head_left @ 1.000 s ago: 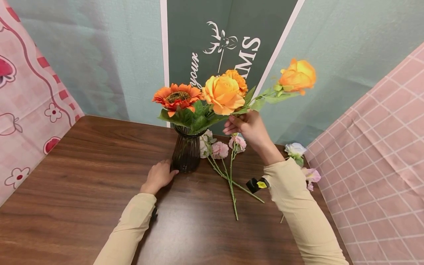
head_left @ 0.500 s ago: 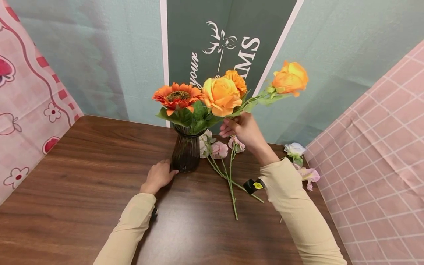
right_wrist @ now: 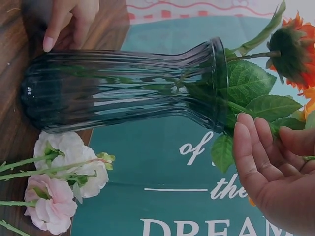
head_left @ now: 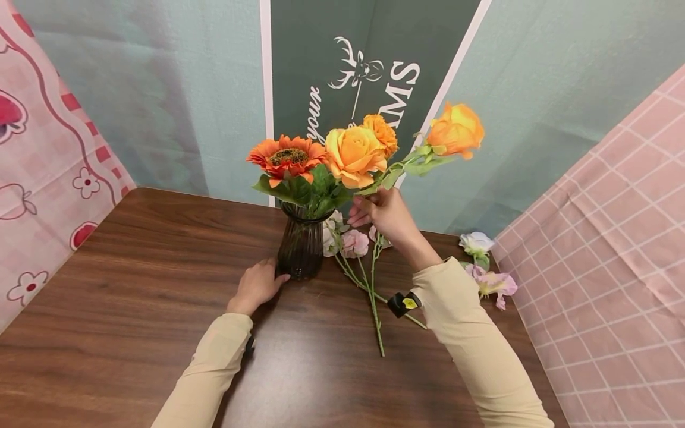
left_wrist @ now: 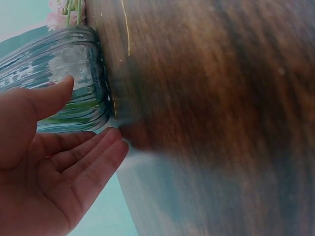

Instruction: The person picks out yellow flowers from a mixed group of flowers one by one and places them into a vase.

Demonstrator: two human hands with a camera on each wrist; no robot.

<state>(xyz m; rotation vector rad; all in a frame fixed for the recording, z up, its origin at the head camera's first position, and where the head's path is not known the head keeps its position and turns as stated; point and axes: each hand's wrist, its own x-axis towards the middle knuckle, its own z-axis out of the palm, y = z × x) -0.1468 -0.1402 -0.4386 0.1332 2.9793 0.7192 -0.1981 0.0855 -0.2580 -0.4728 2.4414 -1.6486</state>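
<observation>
A dark ribbed glass vase (head_left: 301,249) stands upright, holding an orange sunflower (head_left: 288,156), an open yellow-orange rose (head_left: 354,156) and an orange pompom-like bloom (head_left: 381,132). My left hand (head_left: 257,286) rests low beside its base, fingers fairly straight and thumb at the glass, as the left wrist view shows. To the right of the vase's mouth, my right hand (head_left: 395,215) pinches the stem of another orange rose (head_left: 457,129), which leans up and to the right. Leaves (right_wrist: 251,81) at the rim are close to the right fingertips, and the lower end of that stem is hidden.
Pink and white flowers (head_left: 354,242) with crossed green stems lie right of the vase on the wooden table (head_left: 160,309). A white rose (head_left: 476,242) and a lilac flower (head_left: 497,284) lie by the pink grid cloth (head_left: 615,267). A printed green banner (head_left: 316,53) hangs behind.
My right hand has moved left and slightly down toward the vase's mouth, bringing the orange rose with it. The left hand and vase have stayed in place.
</observation>
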